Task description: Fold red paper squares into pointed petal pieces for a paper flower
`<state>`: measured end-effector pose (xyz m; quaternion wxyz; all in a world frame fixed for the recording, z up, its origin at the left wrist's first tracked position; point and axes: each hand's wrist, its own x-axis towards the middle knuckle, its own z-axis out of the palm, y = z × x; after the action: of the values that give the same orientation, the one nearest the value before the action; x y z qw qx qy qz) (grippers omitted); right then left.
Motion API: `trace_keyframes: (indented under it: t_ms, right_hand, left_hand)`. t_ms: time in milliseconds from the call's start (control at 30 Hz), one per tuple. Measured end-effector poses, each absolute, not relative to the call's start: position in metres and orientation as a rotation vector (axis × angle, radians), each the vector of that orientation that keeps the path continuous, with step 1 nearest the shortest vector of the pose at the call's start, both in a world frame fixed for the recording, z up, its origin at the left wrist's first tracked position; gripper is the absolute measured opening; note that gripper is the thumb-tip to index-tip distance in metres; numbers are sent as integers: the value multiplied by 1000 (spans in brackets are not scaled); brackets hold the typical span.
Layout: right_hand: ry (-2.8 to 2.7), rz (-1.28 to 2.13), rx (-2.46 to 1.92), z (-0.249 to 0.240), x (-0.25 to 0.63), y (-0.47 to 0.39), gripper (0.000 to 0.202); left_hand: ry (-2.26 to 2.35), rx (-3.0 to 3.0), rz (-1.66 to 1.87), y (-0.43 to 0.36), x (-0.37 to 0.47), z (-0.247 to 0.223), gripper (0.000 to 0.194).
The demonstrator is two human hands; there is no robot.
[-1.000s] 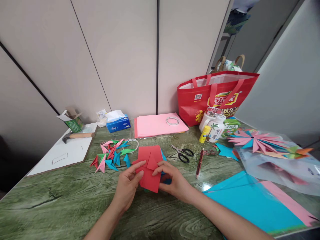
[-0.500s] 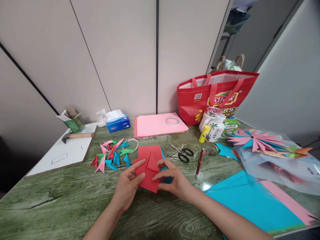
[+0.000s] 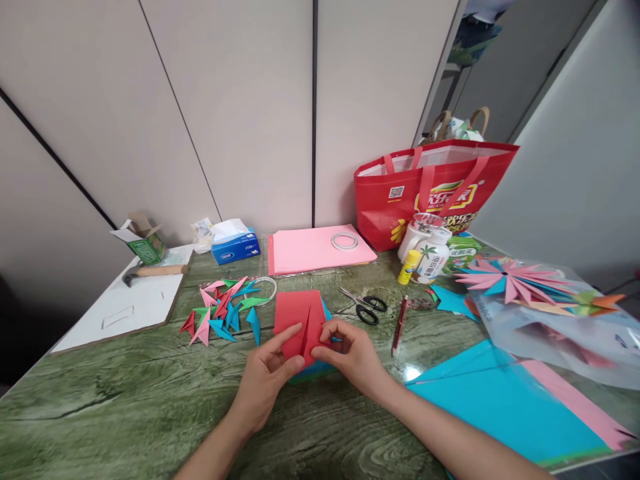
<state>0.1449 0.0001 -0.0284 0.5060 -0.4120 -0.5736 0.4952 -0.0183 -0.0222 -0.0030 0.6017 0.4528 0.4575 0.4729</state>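
A piece of folded red paper (image 3: pixel 306 331) is between both hands above the middle of the table, with a narrow slit between its folded flaps. My left hand (image 3: pixel 273 367) grips its lower left side, thumb near the bottom and forefinger across the front. On the right edge, my right hand (image 3: pixel 350 350) pinches the paper between thumb and fingers. Behind it lies more red paper (image 3: pixel 299 300), with blue paper (image 3: pixel 326 311) showing at the right. Black-handled scissors (image 3: pixel 367 308) lie to the right of the stack, and a dark red pencil (image 3: pixel 399 327) beyond them.
Small folded paper pieces (image 3: pixel 227 313) lie left of the hands. Pink sheets (image 3: pixel 305 250) and a tissue box (image 3: pixel 236 249) sit behind. A hammer (image 3: pixel 155 271) rests on a white board (image 3: pixel 125 317). Rightward are a glue stick (image 3: pixel 409 267), a red bag (image 3: pixel 380 213) and blue sheets (image 3: pixel 505 400).
The held red paper has tilted and moved slightly right and up, its flaps now nearly meeting. My left hand has shifted right, and my right hand has closed on the edge.
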Motion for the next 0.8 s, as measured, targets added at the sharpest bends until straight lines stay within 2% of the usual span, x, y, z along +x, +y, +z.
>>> trace_keyframes:
  t_ms: [133, 400, 800]
  right_hand:
    - [-1400, 1160, -990, -27, 145, 0, 26]
    - [-1474, 1106, -971, -25, 145, -2, 15]
    - [-1457, 1121, -952, -28, 145, -1, 13]
  left_hand:
    - [1016, 1044, 1072, -23, -16, -3, 53]
    - [1125, 1069, 1099, -24, -14, -4, 54]
    - [1166, 1158, 1067, -24, -17, -9, 57]
